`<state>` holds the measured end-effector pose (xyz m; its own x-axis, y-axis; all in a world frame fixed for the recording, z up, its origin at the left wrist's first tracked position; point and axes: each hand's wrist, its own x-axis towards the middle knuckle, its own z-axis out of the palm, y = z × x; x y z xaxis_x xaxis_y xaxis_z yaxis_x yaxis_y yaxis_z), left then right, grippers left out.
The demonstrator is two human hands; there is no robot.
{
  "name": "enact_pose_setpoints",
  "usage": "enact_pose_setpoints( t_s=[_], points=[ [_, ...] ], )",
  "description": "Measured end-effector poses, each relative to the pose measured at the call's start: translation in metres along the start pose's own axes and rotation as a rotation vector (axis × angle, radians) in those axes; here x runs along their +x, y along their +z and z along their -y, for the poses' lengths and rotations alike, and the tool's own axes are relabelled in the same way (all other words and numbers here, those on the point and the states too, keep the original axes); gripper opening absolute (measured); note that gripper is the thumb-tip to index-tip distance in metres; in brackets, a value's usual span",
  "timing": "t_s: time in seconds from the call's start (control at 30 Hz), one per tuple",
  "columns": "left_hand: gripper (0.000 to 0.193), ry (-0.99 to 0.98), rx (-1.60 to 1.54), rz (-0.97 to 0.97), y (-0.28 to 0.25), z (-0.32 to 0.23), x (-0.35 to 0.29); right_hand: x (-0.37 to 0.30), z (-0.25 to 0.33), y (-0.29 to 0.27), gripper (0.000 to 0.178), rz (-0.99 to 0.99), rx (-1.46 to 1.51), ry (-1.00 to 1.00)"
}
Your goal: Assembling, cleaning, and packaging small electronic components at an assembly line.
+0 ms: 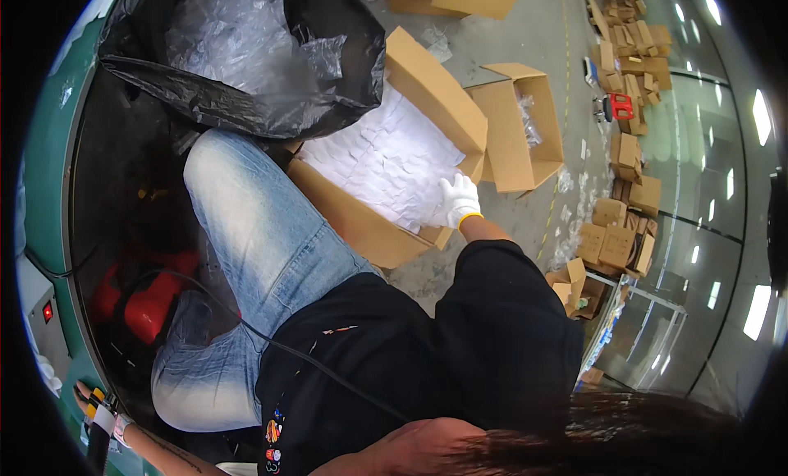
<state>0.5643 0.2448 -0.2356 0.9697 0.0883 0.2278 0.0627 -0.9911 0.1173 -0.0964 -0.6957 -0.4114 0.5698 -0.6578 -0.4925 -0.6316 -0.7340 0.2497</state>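
My right hand (460, 200), in a white glove with a yellow cuff, is at the right edge of an open cardboard box (439, 98). Its fingers are slightly apart and touch the crumpled white sheeting (382, 160) that fills the box. At the far lower left, my left hand (84, 396) lies by the edge of the green table (61, 139). A black and yellow piece partly covers that hand, so its fingers are hard to make out.
A black bag (222, 98) full of clear plastic film (234, 37) stands at the upper left, against the box. Beyond the box sits another open carton (505, 144). Several cartons (611, 242) are piled along the right. Beneath the table lies a red object (148, 299); a dark cable (320, 363) crosses my body.
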Motion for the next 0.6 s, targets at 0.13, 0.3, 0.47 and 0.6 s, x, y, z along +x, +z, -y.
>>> enact_pose_setpoints(
  t_s=[0.13, 0.3, 0.47, 0.6],
  points=[
    [0.07, -0.079, -0.317, 0.18, 0.045, 0.002, -0.008, 0.0, -0.001, -0.069, 0.094, -0.125, 0.0, 0.042],
    [0.058, -0.013, -0.121, -0.059, 0.079, -0.122, -0.066, 0.006, 0.044, -0.184, 0.075, -0.467, 0.164, 0.08],
    [0.049, -0.01, 0.022, -0.357, 0.0, -0.194, -0.109, 0.04, 0.117, -0.275, 0.088, -0.95, 0.271, -0.286],
    [0.056, -0.142, 0.097, -0.184, -0.008, -0.194, -0.121, 0.021, 0.189, -0.375, 0.087, -1.124, 0.387, -0.57]
  ],
)
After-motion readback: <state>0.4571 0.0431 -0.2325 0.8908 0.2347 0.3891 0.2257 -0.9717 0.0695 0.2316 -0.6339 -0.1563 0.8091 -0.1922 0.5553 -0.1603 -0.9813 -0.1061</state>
